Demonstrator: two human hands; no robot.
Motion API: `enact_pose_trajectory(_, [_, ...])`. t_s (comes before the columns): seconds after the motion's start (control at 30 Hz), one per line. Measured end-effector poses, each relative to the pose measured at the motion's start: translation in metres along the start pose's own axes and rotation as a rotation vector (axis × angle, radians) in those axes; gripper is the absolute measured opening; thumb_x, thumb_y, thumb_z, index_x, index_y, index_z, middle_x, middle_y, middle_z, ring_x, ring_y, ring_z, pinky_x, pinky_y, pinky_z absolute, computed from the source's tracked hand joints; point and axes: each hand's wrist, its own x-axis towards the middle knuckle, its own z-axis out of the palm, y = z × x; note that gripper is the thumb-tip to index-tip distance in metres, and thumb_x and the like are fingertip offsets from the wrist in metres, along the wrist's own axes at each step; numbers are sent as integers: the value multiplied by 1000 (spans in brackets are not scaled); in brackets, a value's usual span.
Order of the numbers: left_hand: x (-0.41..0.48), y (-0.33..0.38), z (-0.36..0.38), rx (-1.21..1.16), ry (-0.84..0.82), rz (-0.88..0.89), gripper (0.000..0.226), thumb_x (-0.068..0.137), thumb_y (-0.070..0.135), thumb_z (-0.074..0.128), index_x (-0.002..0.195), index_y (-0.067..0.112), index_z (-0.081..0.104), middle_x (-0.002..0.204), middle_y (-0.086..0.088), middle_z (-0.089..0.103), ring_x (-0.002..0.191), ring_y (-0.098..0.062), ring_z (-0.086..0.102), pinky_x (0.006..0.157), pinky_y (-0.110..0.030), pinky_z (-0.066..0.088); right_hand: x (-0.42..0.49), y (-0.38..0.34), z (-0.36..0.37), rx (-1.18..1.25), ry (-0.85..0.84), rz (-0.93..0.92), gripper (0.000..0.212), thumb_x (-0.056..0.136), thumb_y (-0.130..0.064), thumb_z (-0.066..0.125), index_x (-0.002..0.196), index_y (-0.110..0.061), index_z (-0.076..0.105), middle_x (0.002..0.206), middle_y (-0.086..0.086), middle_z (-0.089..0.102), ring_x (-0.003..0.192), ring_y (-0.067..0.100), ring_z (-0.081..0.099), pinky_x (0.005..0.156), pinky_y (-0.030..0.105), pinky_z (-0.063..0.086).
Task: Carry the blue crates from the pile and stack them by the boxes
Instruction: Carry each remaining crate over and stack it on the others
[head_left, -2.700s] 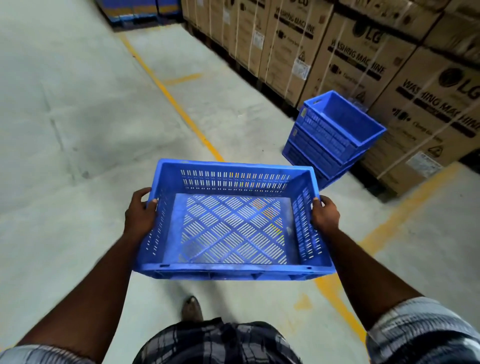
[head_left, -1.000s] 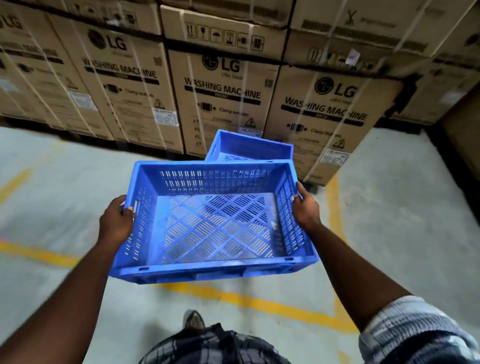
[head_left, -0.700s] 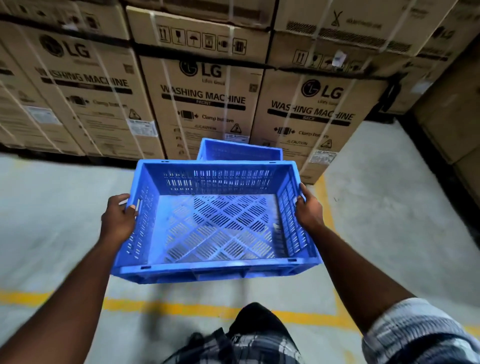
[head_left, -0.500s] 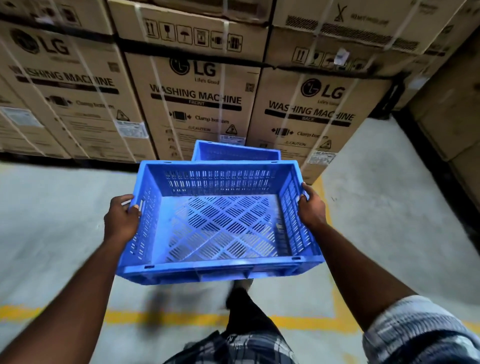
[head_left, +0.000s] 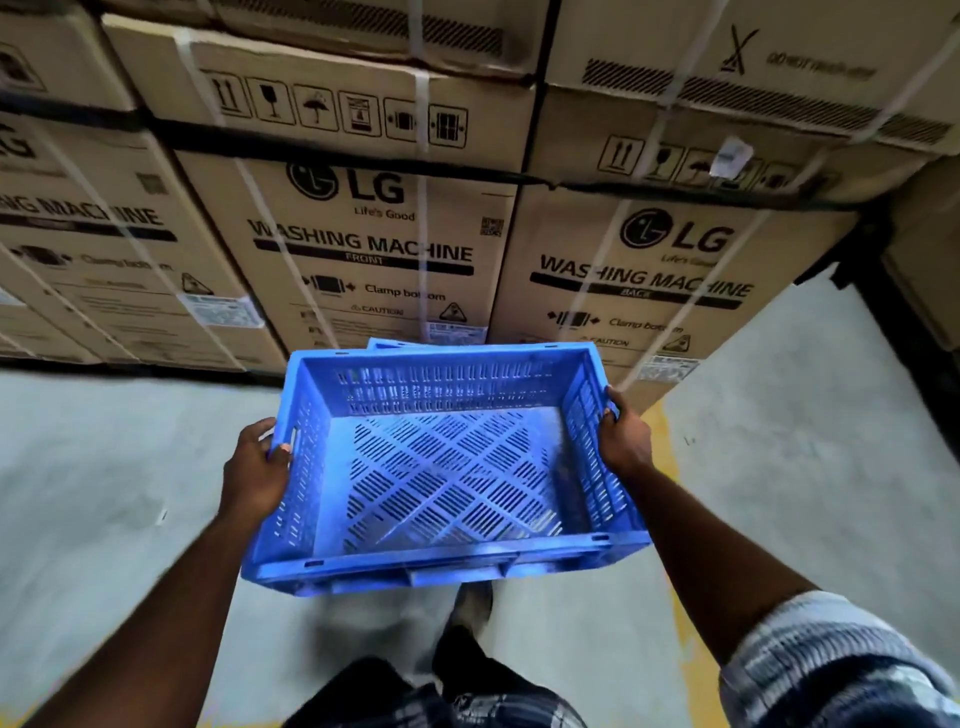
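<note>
A blue slotted plastic crate is held level in the air in front of the person, its lattice bottom bare, with the left hand curled round the rim of its left wall beside the handle slot and the right hand gripping the rim of its right wall. Just past its far wall, the blue edge of another plastic crate shows low against the stacked brown cardboard washing-machine boxes. Below the held crate lie the grey concrete floor, a worn yellow painted line and one dark shoe.
</note>
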Motion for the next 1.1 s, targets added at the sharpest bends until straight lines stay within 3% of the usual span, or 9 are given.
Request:
enact_pose_trajectory(0.3, [52, 49, 42, 51, -43, -51, 45, 88, 25, 53, 129, 39, 40, 119, -3, 70, 98, -34, 69, 93, -51, 52, 88, -14, 29, -75, -64, 72, 46, 103, -16, 40, 147, -29, 41, 131, 24, 59, 107, 39, 62, 90, 42, 53])
enact_pose_trajectory(0.6, [89, 63, 69, 128, -83, -17, 43, 90, 19, 50, 131, 30, 47, 122, -4, 67, 100, -35, 66, 95, -44, 49, 139, -19, 58, -91, -88, 129, 49, 101, -12, 40, 147, -30, 42, 130, 24, 60, 109, 40, 61, 96, 45, 51])
enact_pose_trajectory(0.77, [102, 67, 79, 139, -61, -11, 41, 93, 18, 49, 132, 29, 46, 128, -6, 63, 103, -37, 64, 90, -43, 46, 159, -17, 70, -95, -107, 125, 55, 96, -2, 43, 145, -27, 43, 120, 24, 65, 103, 39, 63, 87, 37, 47])
enact_pose_trajectory(0.87, [109, 70, 84, 129, -69, -14, 39, 94, 18, 50, 130, 32, 44, 129, -5, 63, 107, -37, 62, 90, -42, 47, 170, -20, 75, -75, -117, 144, 58, 94, 2, 41, 145, -26, 43, 117, 21, 67, 91, 33, 63, 83, 43, 51])
enact_pose_trajectory(1.03, [125, 88, 95, 125, -68, -25, 40, 96, 18, 49, 135, 25, 43, 133, -7, 60, 114, -37, 59, 91, -42, 44, 205, -19, 81, -53, -84, 109, 53, 95, -1, 43, 141, -27, 47, 119, 16, 67, 89, 24, 59, 87, 46, 54])
enact_pose_trajectory(1.1, [132, 95, 100, 131, -69, -2, 40, 97, 18, 49, 136, 23, 43, 134, -8, 60, 115, -38, 58, 90, -41, 44, 217, -17, 81, -53, -90, 99, 52, 96, -2, 43, 142, -26, 48, 113, 10, 65, 86, 22, 57, 76, 41, 54])
